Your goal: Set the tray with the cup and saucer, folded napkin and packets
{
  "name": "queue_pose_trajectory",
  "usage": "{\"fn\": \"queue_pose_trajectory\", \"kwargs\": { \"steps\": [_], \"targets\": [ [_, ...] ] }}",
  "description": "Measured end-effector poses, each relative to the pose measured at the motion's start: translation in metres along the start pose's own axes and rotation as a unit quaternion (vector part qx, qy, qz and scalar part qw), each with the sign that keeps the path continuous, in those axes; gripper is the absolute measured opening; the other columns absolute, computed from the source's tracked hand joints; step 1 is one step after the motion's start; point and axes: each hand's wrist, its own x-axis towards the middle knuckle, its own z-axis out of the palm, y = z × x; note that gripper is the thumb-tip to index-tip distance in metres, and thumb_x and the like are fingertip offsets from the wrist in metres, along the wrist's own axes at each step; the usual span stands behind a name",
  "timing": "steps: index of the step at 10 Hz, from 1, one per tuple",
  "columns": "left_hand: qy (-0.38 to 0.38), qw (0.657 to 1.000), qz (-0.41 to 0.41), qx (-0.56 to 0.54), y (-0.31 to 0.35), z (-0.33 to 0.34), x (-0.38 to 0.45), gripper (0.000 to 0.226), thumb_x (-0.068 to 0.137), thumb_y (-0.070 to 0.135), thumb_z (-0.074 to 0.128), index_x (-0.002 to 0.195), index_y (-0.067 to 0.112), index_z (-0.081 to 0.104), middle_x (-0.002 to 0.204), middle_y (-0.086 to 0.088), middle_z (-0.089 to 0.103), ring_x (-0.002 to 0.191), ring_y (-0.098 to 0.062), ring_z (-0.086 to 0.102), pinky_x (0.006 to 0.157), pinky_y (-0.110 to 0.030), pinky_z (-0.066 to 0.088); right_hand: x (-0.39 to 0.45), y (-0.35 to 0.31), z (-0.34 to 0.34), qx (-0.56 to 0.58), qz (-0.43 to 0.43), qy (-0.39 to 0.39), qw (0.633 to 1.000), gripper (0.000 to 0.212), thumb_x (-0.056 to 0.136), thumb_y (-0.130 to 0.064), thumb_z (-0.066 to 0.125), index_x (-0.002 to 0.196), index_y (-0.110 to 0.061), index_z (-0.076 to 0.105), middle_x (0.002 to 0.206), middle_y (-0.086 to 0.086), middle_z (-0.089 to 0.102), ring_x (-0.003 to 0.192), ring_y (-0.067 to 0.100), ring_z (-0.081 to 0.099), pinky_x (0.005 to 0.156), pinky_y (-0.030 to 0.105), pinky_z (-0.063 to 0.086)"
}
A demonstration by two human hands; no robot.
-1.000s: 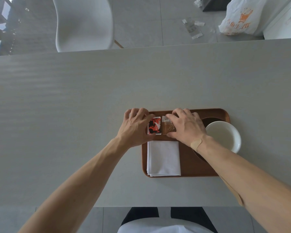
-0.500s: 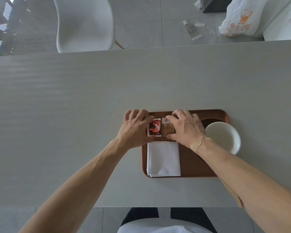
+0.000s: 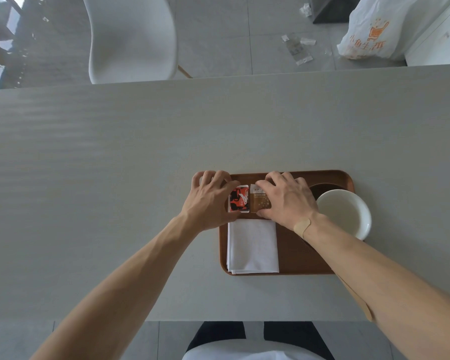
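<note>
On the tray (image 3: 294,258), both packets (image 3: 247,201) lie between the hands' (image 3: 211,201) fingertips.

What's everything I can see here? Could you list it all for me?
Tray: 1, brown, on the table's near right part.
Napkin: 1, white, folded, tray's near left corner.
Packets: 2, red-black and brown, side by side beyond the napkin.
Cup: 1, white, on a dark saucer, tray's right end.
Table: 1, pale grey.
Chair: 1, white, beyond the table.
Plastic bag: 1, white with orange print, on the floor, top right.
Left hand: on the red-black packet.
Right hand: on the brown packet.
</note>
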Motion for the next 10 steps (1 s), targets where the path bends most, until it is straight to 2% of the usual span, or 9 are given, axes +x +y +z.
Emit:
{"fn": "queue_pose_trajectory", "kwargs": {
  "steps": [5, 8, 10],
  "targets": [
    [-0.001, 1.0, 0.002, 0.007, -0.001, 0.002, -0.001, 0.071, 0.072, 0.064, 0.062, 0.133, 0.03, 0.053, 0.128, 0.0, 0.049, 0.121, -0.027, 0.041, 0.11, -0.049, 0.022, 0.001, -0.001, 0.001, 0.006, 0.002, -0.001, 1.0, 0.067, 0.074, -0.054, 0.071, 0.132, -0.027, 0.05, 0.131, 0.0, 0.048, 0.117, 0.024, 0.047, 0.092, 0.043, 0.04],
    [-0.011, 1.0, -0.007, 0.007, 0.002, -0.002, -0.004, 0.075, 0.072, 0.067, 0.065, 0.136, 0.031, 0.05, 0.132, 0.001, 0.048, 0.126, -0.027, 0.037, 0.11, -0.048, 0.022, 0.0, -0.005, -0.011, 0.006, 0.001, -0.03, 1.0, 0.079, 0.075, -0.057, 0.071, 0.14, -0.022, 0.043, 0.135, 0.002, 0.048, 0.123, 0.023, 0.046, 0.097, 0.042, 0.04],
    [-0.049, 0.997, -0.034, -0.054, 0.001, -0.016, -0.011, 0.071, 0.076, 0.062, 0.065, 0.138, 0.032, 0.048, 0.137, 0.001, 0.049, 0.13, -0.025, 0.034, 0.108, -0.046, 0.025, -0.014, -0.004, -0.03, 0.042, 0.022, -0.032, 0.998, 0.064, 0.082, -0.053, 0.065, 0.138, -0.025, 0.048, 0.136, 0.0, 0.052, 0.126, 0.02, 0.046, 0.101, 0.041, 0.039]
  ]
}}
